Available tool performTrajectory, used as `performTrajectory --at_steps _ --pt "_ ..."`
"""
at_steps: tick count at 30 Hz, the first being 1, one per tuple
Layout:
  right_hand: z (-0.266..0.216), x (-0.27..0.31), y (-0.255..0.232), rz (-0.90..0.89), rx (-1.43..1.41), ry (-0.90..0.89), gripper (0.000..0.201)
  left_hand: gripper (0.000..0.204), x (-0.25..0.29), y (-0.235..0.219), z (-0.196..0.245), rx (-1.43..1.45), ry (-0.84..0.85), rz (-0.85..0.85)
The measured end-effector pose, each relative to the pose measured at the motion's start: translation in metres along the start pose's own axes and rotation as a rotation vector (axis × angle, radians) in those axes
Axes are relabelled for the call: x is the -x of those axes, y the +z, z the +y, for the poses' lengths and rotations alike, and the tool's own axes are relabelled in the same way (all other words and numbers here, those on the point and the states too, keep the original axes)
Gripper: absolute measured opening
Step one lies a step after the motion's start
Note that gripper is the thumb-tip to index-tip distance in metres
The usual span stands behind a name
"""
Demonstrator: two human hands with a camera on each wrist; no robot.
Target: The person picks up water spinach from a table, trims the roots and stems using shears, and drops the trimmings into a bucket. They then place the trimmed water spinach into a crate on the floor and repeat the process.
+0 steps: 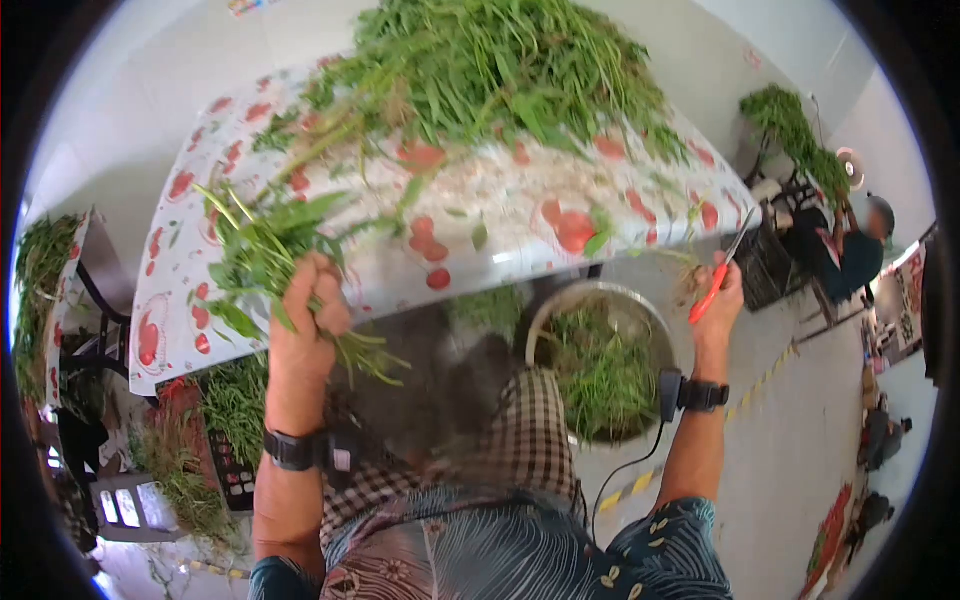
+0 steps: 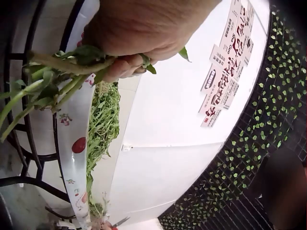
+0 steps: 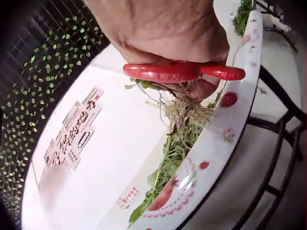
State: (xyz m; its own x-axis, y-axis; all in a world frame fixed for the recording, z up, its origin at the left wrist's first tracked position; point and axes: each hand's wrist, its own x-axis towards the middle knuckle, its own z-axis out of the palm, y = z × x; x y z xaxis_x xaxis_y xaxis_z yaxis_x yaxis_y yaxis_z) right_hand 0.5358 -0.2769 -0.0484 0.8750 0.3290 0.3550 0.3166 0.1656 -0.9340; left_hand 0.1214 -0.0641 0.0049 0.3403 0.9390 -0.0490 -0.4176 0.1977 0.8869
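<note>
My left hand grips a bunch of leafy green stems over the left front part of the table. In the left wrist view the cut ends of the stems stick out past the curled fingers. Past the table's right front corner, my right hand holds red-handled scissors, blades pointing up and away. The right wrist view shows the red handle loops against the hand and a tuft of pale stringy roots at its fingers.
A big heap of greens covers the far side of the table, whose cloth has red fruit prints. Below its front edge stands a round basin with green trimmings. A black crate and a seated person are at the right.
</note>
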Motion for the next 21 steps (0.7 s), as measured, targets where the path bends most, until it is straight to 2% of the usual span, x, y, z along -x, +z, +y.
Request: performTrajectory --at_steps 3,6,9,12,18,21 --pt "0.026 0.007 -0.046 0.084 0.216 -0.026 0.039 0.02 0.0 0.0 -0.003 0.009 0.037 -0.046" --pt "0.052 0.015 -0.079 0.103 0.497 0.07 0.043 0.018 -0.002 -0.002 -0.006 0.119 0.0 -0.054" --pt "0.083 0.012 -0.101 0.183 0.559 0.085 0.045 0.021 -0.006 -0.008 -0.006 0.141 -0.021 -0.055" --pt "0.047 0.021 -0.079 0.178 0.433 0.189 0.047 0.021 -0.006 -0.009 -0.007 0.12 -0.004 -0.057" --pt "0.013 0.009 -0.035 0.064 0.225 0.07 0.047 0.021 -0.006 -0.012 -0.008 0.154 -0.021 -0.096" --pt "-0.02 0.015 -0.003 0.001 0.06 0.101 0.047 0.021 -0.005 -0.009 -0.007 0.183 -0.008 -0.089"
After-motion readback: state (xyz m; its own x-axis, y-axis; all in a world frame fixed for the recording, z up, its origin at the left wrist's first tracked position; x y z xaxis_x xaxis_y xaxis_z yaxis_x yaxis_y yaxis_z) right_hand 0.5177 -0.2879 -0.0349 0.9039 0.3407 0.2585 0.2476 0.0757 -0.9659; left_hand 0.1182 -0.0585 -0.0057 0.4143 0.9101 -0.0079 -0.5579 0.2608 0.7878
